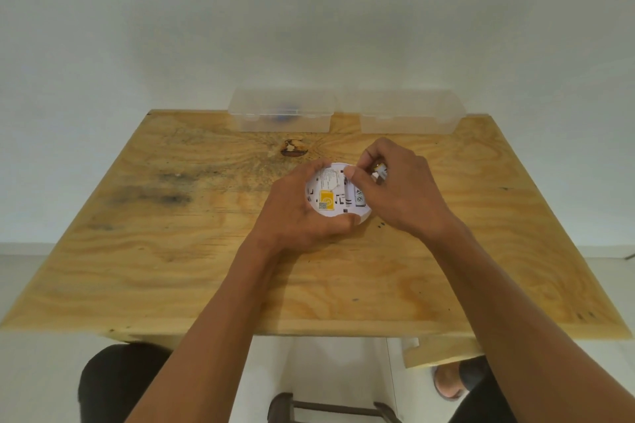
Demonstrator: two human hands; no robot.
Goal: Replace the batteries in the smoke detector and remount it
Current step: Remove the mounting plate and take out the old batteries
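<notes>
Dark-clothed knees (pixel 117 385) and a sandalled foot (pixel 453 385) sit lowest in view, under the near edge of the bare plywood tabletop (pixel 206 268), with the dark rungs of a stool (pixel 330 407) between them. Two bare forearms reach up from that edge toward the round white plastic smoke detector (pixel 335 194), which rests on the plywood a little beyond the middle of the tabletop, back side up (a yellow label and a small printed code show on it).

Left hand (pixel 302 213) wraps the detector's left and near rim, thumb along the near edge and fingers curled over the far-left rim, gripping the casing. Right hand (pixel 398 189) lies over the detector's right side, its thumb tip pressed at the far end of the open compartment; a small yellow-and-silver battery (pixel 379 170) is tucked inside its curled fingers, just beyond the detector's far-right rim. One pale cylindrical battery (pixel 360 200) lies in the compartment, partly hidden by that hand.

Beyond the detector, at the far edge of the tabletop, stand two clear plastic lidded boxes: the left one (pixel 281 112) holds something blurred and blue, the right one (pixel 410 113) shows no contents I can make out. A dark knot (pixel 293 147) marks the wood between the detector and the left box.
</notes>
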